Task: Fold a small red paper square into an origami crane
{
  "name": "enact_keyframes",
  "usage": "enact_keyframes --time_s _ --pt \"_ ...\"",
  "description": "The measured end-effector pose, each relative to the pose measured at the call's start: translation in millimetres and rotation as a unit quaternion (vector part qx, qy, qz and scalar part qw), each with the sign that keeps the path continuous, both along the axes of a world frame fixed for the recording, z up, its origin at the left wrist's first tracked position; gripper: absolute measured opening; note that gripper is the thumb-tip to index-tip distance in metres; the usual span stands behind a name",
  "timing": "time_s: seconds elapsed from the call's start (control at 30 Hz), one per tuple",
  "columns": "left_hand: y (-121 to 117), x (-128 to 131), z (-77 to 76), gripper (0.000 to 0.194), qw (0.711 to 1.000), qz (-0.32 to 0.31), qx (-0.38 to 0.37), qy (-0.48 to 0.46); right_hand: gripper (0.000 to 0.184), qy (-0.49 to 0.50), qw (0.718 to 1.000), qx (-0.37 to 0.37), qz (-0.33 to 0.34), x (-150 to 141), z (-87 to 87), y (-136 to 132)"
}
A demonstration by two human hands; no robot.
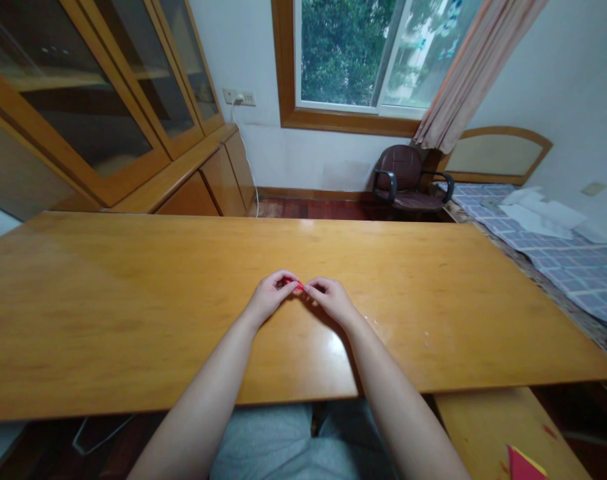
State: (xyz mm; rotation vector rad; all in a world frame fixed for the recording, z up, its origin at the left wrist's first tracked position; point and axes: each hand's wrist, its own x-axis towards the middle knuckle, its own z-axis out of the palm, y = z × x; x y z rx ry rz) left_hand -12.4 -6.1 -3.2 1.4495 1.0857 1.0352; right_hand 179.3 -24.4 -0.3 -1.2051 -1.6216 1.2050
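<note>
A small red piece, too small to tell whether it is folded paper or something else, is held just above the wooden table. My left hand is closed, with thumb and fingers pinching its left part. From the other side my right hand is closed in a pinch at the piece's right end. The fingertips of both hands nearly meet, and they hide much of the piece. Both forearms reach in over the table's front edge.
Small clear bits lie on the table to the right. Below its front right edge, a red item with a yellow border rests on a lower wooden surface. Beyond the table stand a swivel chair, a bed and a glass-fronted cabinet.
</note>
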Motion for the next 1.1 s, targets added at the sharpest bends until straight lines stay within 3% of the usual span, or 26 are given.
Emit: enact_keyframes --time_s 0.43,1.1 --pt "1.1 0.6 -2.0 0.023 1.0 -0.005 0.02 0.022 0.037 -0.022 1.0 0.016 0.015 -1.5 -1.7 1.0" --pt "-1.7 1.2 5.5 0.028 0.999 -0.018 -0.03 -0.038 0.029 -0.013 1.0 0.01 -0.004 -0.2 1.6 0.8"
